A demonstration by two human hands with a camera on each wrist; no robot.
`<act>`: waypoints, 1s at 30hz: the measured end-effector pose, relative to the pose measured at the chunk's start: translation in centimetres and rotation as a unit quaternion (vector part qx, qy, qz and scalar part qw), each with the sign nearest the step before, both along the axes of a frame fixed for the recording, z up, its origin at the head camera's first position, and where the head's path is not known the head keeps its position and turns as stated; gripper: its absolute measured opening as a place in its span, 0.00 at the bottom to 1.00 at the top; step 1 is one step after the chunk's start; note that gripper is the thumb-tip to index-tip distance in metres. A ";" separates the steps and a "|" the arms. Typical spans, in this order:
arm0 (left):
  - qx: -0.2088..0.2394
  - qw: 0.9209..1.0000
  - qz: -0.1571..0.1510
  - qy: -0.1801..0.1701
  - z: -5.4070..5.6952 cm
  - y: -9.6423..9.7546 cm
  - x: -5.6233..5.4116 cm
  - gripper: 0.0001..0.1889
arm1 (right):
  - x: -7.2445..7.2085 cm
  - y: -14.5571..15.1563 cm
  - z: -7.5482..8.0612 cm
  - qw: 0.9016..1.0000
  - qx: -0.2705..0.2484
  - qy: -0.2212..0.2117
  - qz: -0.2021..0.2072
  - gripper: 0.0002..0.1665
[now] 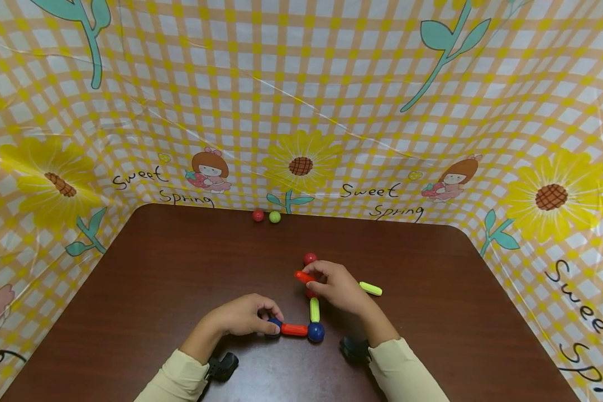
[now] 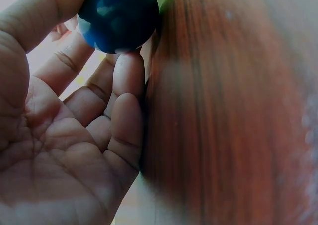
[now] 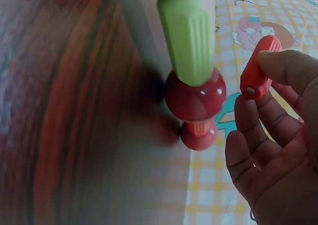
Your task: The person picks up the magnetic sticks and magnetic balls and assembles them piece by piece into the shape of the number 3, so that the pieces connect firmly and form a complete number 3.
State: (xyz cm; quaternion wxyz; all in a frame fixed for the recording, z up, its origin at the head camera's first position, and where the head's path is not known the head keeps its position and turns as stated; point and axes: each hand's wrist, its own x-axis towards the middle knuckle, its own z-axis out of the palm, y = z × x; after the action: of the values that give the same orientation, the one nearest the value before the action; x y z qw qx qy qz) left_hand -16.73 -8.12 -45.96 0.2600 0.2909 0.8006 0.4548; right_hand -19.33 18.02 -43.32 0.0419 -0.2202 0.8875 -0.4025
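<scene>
My left hand [image 1: 246, 314] pinches a blue ball [image 2: 119, 17] between thumb and fingers, low over the table. From that ball a red stick [image 1: 294, 330] runs right to a second blue ball [image 1: 316, 332]. There a yellow-green stick [image 3: 188, 38] leads away to a red ball [image 3: 196, 94]. Beyond it, another stick, mostly hidden, joins a farther red ball [image 1: 310, 258]. Above this chain, my right hand [image 1: 338, 283] pinches a loose red stick [image 3: 260, 68] with a small metallic spot at its end. That stick is apart from the balls in the right wrist view.
A loose yellow-green stick [image 1: 371, 288] lies right of my right hand on the brown table [image 1: 191, 251]. At the far edge sit a red ball [image 1: 258, 215] and a green ball [image 1: 274, 216]. A checked, flowered cloth [image 1: 301, 100] rises behind and beside the table.
</scene>
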 end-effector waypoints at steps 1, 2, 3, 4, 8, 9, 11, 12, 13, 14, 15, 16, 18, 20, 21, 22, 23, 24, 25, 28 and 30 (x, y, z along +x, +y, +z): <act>-0.003 1.000 0.001 0.000 0.0 0.0 0.0 0.06 | -0.1 -0.1 -0.1 1.000 0.000 -0.002 0.002 0.13; -0.004 1.000 0.001 0.001 0.0 0.0 0.0 0.05 | -0.1 -0.3 -0.2 1.000 0.001 -0.006 0.002 0.13; -0.006 1.000 0.001 0.002 0.1 0.0 0.1 0.05 | -0.1 -0.4 -0.3 1.000 -0.001 -0.011 0.004 0.13; -0.007 1.000 0.002 0.001 0.1 -0.1 0.1 0.05 | -0.2 -0.5 -0.4 1.000 -0.001 -0.014 0.006 0.13; -0.006 1.000 0.004 -0.001 0.1 -0.1 0.1 0.05 | -0.3 -0.8 -0.9 1.000 0.013 -0.004 0.011 0.12; -0.005 1.000 0.005 -0.003 0.1 0.0 0.1 0.05 | -0.3 -0.8 -1.0 1.000 0.017 -0.001 0.012 0.12; -0.003 1.000 0.005 -0.004 0.1 0.0 0.1 0.05 | -0.3 -0.8 -1.2 1.000 0.023 0.006 0.014 0.12; -0.003 1.000 0.005 -0.004 0.1 0.1 0.1 0.05 | -0.3 -0.7 -1.3 1.000 0.027 0.008 0.014 0.12; -0.003 1.000 0.005 -0.005 0.1 0.1 0.1 0.05 | -0.3 -0.7 -1.3 0.999 0.028 0.009 0.016 0.12; -0.003 1.000 0.005 -0.005 0.1 0.1 0.1 0.05 | -0.3 -0.7 -1.3 0.999 0.027 0.008 0.017 0.12; -0.004 1.000 0.005 -0.005 0.1 0.1 0.1 0.05 | -0.3 -0.7 -1.3 0.999 0.027 0.007 0.017 0.12; -0.005 1.000 0.005 -0.004 0.1 0.2 0.1 0.05 | -0.3 -0.7 -1.3 0.999 0.027 0.007 0.018 0.12; -0.005 1.000 0.004 -0.004 0.1 0.2 0.1 0.05 | -0.3 -0.7 -1.3 0.999 0.028 0.005 0.019 0.12; -0.004 1.000 0.003 -0.004 0.1 0.2 0.1 0.05 | -0.3 -0.7 -1.4 0.999 0.028 0.002 0.020 0.12; -0.003 1.000 0.003 -0.004 0.1 0.2 0.1 0.05 | -0.4 -0.7 -1.4 0.999 0.027 0.000 0.020 0.12; -0.002 1.000 0.003 -0.005 0.1 0.2 0.1 0.05 | -0.4 -0.7 -1.4 0.999 0.026 -0.004 0.021 0.11; -0.002 1.000 0.003 -0.005 0.1 0.1 0.1 0.06 | -0.4 -0.8 -1.4 0.999 0.025 -0.008 0.023 0.11; -0.003 1.000 0.005 -0.005 0.0 0.0 0.1 0.05 | -0.4 -0.8 -1.4 0.999 0.024 -0.013 0.025 0.11; -0.002 1.000 0.004 -0.006 0.0 0.1 0.1 0.06 | -0.4 -0.8 -1.4 0.999 0.022 -0.019 0.026 0.10; -0.001 1.000 0.005 -0.010 0.0 0.1 0.1 0.06 | -0.4 -0.6 -1.5 0.999 0.017 -0.034 0.025 0.10; -0.002 1.000 0.004 -0.011 0.0 0.2 0.1 0.06 | -0.4 -0.5 -1.5 0.999 0.015 -0.041 0.024 0.10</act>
State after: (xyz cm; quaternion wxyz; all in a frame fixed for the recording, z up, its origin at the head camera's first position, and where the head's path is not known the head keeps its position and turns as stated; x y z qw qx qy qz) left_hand -16.64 -7.88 -45.92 0.2681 0.2824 0.7995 0.4573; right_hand -19.72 17.53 -44.86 0.0908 -0.2238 0.8857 -0.3964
